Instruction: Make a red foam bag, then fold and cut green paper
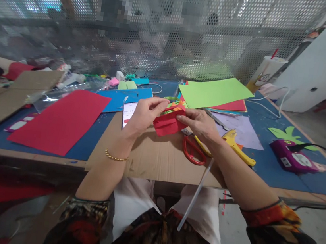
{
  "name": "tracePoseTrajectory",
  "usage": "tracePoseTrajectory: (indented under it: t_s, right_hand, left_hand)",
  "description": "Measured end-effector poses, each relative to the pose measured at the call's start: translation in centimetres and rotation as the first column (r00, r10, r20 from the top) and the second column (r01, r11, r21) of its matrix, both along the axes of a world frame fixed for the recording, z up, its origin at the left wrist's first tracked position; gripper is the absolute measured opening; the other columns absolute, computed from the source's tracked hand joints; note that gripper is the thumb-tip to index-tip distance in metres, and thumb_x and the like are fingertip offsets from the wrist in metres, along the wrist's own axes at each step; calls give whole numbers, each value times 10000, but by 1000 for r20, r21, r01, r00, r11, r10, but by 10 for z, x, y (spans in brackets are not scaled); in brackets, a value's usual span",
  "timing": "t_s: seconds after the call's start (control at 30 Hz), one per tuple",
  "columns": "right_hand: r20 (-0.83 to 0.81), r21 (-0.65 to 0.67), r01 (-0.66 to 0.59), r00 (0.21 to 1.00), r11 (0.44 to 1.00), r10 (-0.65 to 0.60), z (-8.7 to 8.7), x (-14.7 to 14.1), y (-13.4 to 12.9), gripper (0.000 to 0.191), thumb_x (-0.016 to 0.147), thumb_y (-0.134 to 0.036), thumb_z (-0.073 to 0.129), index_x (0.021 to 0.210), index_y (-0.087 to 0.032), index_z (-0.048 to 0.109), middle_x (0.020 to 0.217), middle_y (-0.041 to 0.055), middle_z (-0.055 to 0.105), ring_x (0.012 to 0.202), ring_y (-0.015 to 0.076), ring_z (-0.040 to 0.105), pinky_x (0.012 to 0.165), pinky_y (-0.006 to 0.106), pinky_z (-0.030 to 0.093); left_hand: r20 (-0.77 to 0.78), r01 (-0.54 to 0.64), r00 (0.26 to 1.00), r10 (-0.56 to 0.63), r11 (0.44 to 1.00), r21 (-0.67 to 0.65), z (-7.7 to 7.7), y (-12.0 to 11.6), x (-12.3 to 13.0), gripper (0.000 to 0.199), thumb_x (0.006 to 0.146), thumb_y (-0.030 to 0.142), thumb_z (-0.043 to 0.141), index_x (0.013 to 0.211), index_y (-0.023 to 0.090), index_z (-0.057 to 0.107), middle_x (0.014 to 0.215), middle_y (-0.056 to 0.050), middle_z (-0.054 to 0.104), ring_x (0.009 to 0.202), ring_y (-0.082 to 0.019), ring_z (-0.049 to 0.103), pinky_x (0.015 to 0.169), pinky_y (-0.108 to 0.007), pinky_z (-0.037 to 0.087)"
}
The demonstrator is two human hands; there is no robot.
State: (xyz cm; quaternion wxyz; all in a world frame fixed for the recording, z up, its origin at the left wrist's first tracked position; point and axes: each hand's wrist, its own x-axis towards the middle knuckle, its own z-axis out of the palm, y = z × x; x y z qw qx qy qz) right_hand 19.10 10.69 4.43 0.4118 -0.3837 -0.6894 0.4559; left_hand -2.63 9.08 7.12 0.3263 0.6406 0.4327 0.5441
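Paper, red and folded, is held up above the brown cardboard that lies on the blue surface, with orange and green pieces showing just behind its upper edge. The left hand is nearly closed, thumb and fingers pinching the paper's upper left corner, while the right hand grips the right edge with the thumb laid across the front. A phone lies beside the left hand, red-handled scissors and a yellow tool rest near the right hand, a large red sheet lies to the left and a green sheet beyond the hands.
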Motion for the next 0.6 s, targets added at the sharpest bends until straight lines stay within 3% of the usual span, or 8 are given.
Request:
tracePoseTrajectory:
  t_s: [0.13,0.23,0.33,0.6]
  right_hand:
    - [7,1,-23,1000,1000,23,4,-8,-5,303,816,-494,785,761,-208,699,716,-2,649,734,172,580,685,303,458]
    - [29,34,-41,999,999,40,3,-10,-5,292,824,-467,780,729,-210,679,701,-10,621,716,163,554,673,300,441]
    - [49,78,-62,997,995,58,2,-10,-4,275,834,-449,770,722,-214,681,701,-8,617,708,161,543,669,301,433]
    - [64,148,-120,992,982,112,6,-10,-7,261,827,-486,728,749,-238,712,749,-4,654,745,169,547,721,312,459]
  left_hand:
    - [-335,8,939,79,968,249,-2,-2,1,289,925,425,870,1135,226,875,1069,-98,840,1013,-247,722,983,-403,520]
    - [-436,69,899,46,968,243,-2,-3,1,203,1025,364,748,1140,262,880,1051,-73,858,962,-234,727,987,-424,512]
    - [-373,119,926,-51,979,163,-1,-3,1,245,1058,361,669,1039,253,888,1048,-66,868,912,-213,732,916,-386,541]
    - [-83,151,985,-153,988,-28,4,-5,4,397,868,564,841,770,183,790,817,-50,786,765,-161,653,735,-294,514]
